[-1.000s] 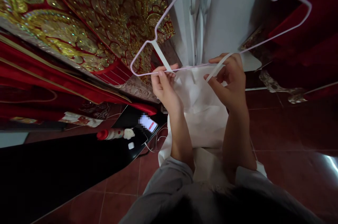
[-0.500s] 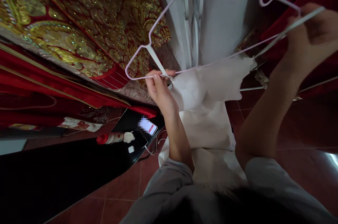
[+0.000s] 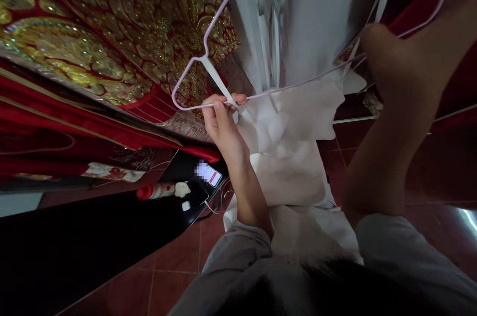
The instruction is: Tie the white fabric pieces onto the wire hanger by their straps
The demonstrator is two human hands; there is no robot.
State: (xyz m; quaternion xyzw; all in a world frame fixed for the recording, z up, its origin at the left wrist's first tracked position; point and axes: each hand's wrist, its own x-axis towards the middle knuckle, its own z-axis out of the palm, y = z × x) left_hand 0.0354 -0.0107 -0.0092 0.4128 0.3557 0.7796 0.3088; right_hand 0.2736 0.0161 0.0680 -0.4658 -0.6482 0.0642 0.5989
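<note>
My left hand (image 3: 223, 117) is closed around the lower bar of a pale pink clothes hanger (image 3: 223, 8), with a white strap (image 3: 218, 80) passing by its fingers. That strap loops up to the hanger's left notch. A white garment (image 3: 290, 117) with moulded cups hangs below the bar, over my lap. A second white strap (image 3: 383, 0) sits in the hanger's right notch. My right hand (image 3: 395, 57) is beside that strap and in front of the bar; its thumb shows, but its other fingers are hidden and blurred.
Red and gold sequined garments (image 3: 149, 23) hang at the left. A black table (image 3: 93, 246) holds a lit phone (image 3: 208, 173), a red-capped bottle (image 3: 156, 191) and a small white case (image 3: 186, 205). White metalwork (image 3: 274, 33) stands ahead, above a red tiled floor (image 3: 175, 256).
The right strap, stretched out past the hanger's end before, now lies in the right notch. My right hand has moved inward along the bar. The hanger has shifted slightly up; my left hand keeps its hold.
</note>
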